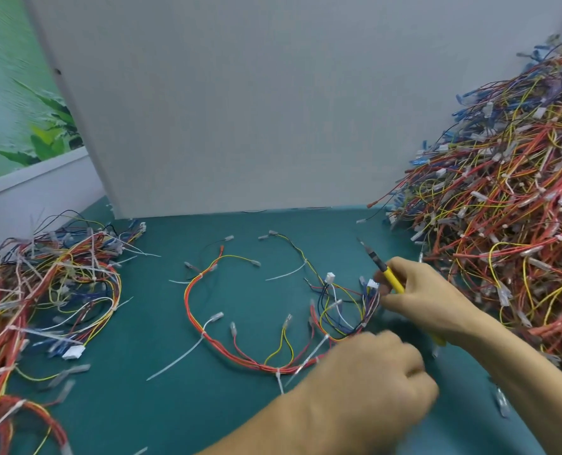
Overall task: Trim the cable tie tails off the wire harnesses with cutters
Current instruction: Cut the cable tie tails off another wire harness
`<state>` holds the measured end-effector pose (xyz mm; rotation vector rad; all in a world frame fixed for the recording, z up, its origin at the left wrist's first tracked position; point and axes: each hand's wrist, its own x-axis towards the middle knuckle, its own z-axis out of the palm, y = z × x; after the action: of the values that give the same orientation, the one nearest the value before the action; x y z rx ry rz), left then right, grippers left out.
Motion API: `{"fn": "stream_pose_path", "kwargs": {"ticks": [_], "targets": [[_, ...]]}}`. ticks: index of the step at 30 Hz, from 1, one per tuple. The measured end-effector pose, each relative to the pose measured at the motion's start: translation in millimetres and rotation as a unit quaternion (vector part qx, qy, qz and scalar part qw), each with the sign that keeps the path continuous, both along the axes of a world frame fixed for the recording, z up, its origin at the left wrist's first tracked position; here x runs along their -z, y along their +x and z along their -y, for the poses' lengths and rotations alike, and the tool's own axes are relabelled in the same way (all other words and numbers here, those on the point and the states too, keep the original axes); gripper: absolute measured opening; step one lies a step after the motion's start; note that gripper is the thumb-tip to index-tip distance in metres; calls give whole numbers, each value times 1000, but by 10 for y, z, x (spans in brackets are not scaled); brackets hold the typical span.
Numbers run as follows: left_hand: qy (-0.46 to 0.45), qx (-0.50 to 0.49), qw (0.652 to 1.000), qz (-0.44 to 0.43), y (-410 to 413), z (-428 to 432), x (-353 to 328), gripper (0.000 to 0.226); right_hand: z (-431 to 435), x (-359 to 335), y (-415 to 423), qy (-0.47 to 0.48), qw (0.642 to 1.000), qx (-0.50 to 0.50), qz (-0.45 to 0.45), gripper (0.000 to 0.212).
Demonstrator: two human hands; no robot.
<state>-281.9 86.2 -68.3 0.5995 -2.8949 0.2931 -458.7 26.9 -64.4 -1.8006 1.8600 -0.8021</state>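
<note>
A green bench [141,415] is shown. A big heap of harnesses [509,224] is piled at rt, a smaller pile [43,290] at left. One harness [240,353] is spread in the centre, white tie tails [181,359] untrimmed. The left hand [371,385] is curled at its near end; grip can't be told. Yellow cutters [392,280] are gripped in the fingers of the right hand [420,300].

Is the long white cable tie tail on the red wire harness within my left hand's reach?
Probably yes: the long white cable tie tail lies uncovered on the green mat, nothing between it and the left hand.
</note>
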Motion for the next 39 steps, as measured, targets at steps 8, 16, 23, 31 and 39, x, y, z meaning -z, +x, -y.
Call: {"fn": "stream_pose_path", "kwargs": {"ticks": [8,16,23,31,39], "targets": [[61,-138,985,-87,-101,243,-70,22,-86,106,45,15,996,-72,-44,8],[196,-203,934,-218,-63,568,298,24,-197,-1,88,54,996,-76,2,31],[223,-239,895,-304,-49,634,403,17,-226,5,48,17,999,-39,14,31],[187,-238,900,-312,-68,621,472,20,-293,-57,48,16,989,-50,141,17],[202,-208,897,-333,-32,615,451,12,-249,33,117,30,972,-13,231,12]]}}
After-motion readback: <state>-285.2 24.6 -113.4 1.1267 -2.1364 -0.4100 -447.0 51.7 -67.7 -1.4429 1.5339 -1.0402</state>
